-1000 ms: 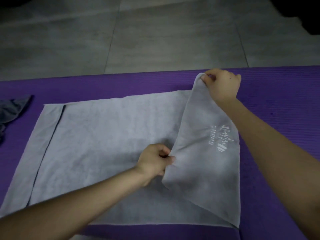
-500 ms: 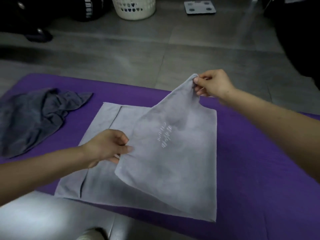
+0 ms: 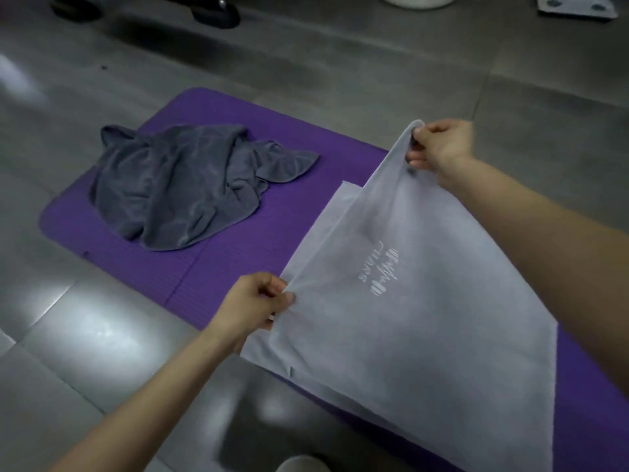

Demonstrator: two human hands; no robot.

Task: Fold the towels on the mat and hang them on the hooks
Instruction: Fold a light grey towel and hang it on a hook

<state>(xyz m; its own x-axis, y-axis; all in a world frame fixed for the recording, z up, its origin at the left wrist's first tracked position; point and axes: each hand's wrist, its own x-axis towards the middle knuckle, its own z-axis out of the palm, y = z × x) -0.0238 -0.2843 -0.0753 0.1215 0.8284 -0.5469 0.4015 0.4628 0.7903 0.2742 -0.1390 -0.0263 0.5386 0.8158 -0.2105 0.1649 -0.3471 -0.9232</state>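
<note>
A light grey towel (image 3: 425, 328) with a white logo lies partly on the purple mat (image 3: 218, 264), its right end lifted and carried over the rest. My right hand (image 3: 439, 148) pinches the far corner of that lifted end, held up above the mat. My left hand (image 3: 255, 301) pinches the near corner at the towel's left side. A dark grey towel (image 3: 173, 189) lies crumpled on the mat's left part, apart from both hands. No hooks are in view.
Grey floor tiles (image 3: 68, 335) surround the mat. Dark objects (image 3: 214, 10) stand at the top left, the rim of a white basket (image 3: 418, 0) and a flat grey scale (image 3: 575, 6) at the top right. A pale rounded thing (image 3: 303, 465) shows at the bottom edge.
Both hands have carried the towel's lifted end further left over the rest. The view has swung left, so the crumpled dark towel and the mat's left end now show fully.
</note>
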